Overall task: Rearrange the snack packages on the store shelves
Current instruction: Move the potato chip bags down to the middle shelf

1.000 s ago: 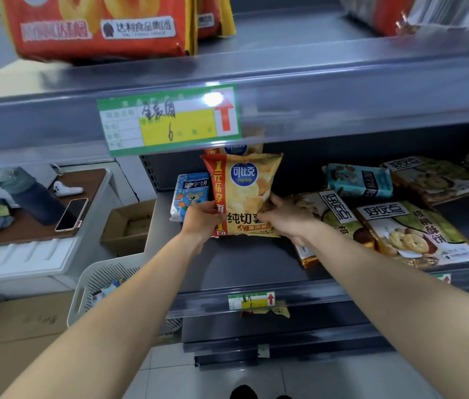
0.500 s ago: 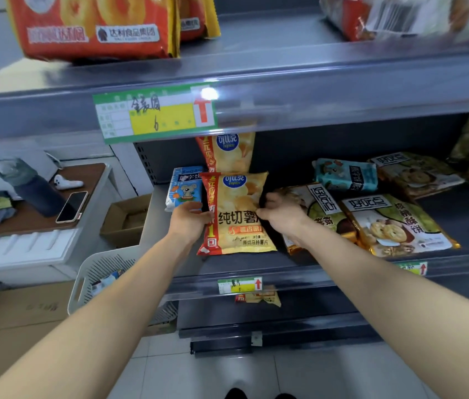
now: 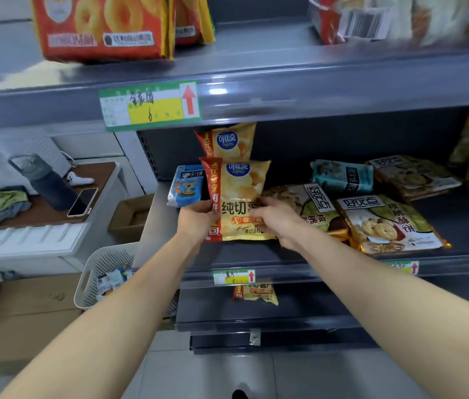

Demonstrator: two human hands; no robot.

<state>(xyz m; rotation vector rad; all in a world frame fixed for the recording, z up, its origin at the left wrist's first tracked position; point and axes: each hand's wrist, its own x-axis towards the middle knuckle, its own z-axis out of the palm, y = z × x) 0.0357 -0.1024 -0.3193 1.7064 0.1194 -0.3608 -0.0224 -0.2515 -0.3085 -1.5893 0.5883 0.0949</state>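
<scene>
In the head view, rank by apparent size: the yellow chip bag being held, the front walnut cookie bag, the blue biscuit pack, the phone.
Largest: yellow chip bag and walnut cookie bag, too alike to rank.
Then: blue biscuit pack.
Smallest: phone, though it is perhaps farther away.

Head view station: worn on the person's head, before the shelving.
Facing: forward and downward, onto the middle shelf [image 3: 155, 226] and floor [image 3: 198, 375].
Nearness: close; left hand [image 3: 198, 223] and right hand [image 3: 279, 223] reach that shelf.
Overlap: single view.
</scene>
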